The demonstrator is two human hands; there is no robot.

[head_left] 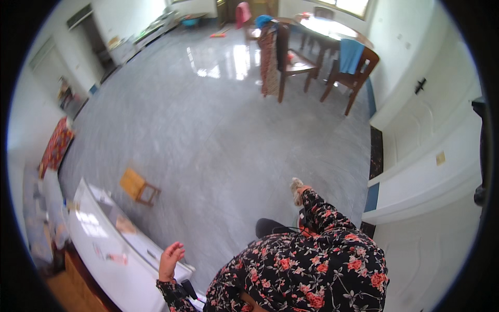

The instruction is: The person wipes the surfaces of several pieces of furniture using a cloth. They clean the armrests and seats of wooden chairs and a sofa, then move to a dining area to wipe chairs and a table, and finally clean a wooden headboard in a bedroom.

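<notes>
My left hand is raised at the lower middle left, fingers loosely bent with nothing seen in them, beside the edge of a long white table. My right hand reaches forward from a floral sleeve and grips a crumpled whitish-grey cloth, which hangs over the grey floor. Both sleeves are black with red flowers, and a dark device is strapped at each wrist. Part of my dark-clad leg shows below my right arm.
A small wooden stool stands on the glossy floor beyond the white table. Wooden chairs, some draped with cloths, surround a dining table at the back right. White doors line the right wall. A red broom head lies far ahead.
</notes>
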